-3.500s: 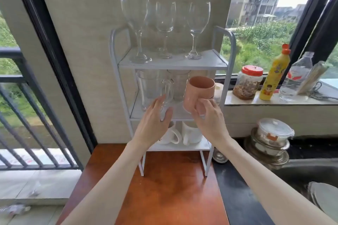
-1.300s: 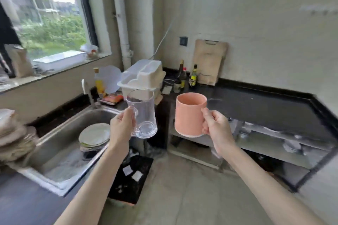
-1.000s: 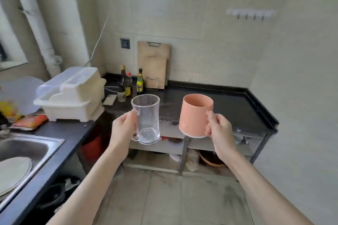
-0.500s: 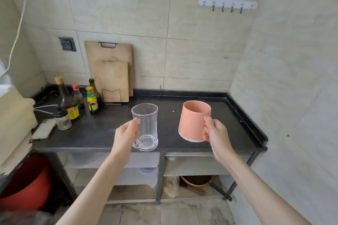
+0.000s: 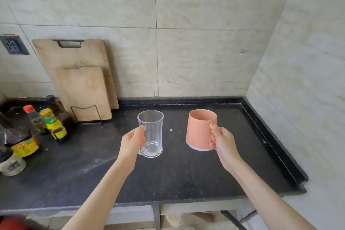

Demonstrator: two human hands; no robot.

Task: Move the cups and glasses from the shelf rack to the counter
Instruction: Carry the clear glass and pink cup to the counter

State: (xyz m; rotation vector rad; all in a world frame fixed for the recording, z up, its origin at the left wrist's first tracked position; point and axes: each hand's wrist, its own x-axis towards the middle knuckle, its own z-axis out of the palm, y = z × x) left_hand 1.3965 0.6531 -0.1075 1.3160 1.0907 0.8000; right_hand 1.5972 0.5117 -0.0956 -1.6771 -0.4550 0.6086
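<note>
Far left on the dark desk (image 5: 186, 177): sauce bottles (image 5: 53, 124) clustered, two wooden cutting boards (image 5: 82, 87) leaning on the tiled wall behind. Left hand (image 5: 131, 144) curled around the handle of the clear glass mug (image 5: 150, 133), upright over the middle of the desk; touching down or just above, cannot tell. Right hand (image 5: 223, 143) clenched on the handle of the pink mug (image 5: 200, 129), tilted slightly, well apart from the glass.

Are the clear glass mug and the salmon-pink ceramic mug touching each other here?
Apart. The head view shows bare black countertop between the clear glass mug and the salmon-pink ceramic mug, each held by a separate hand.
</note>
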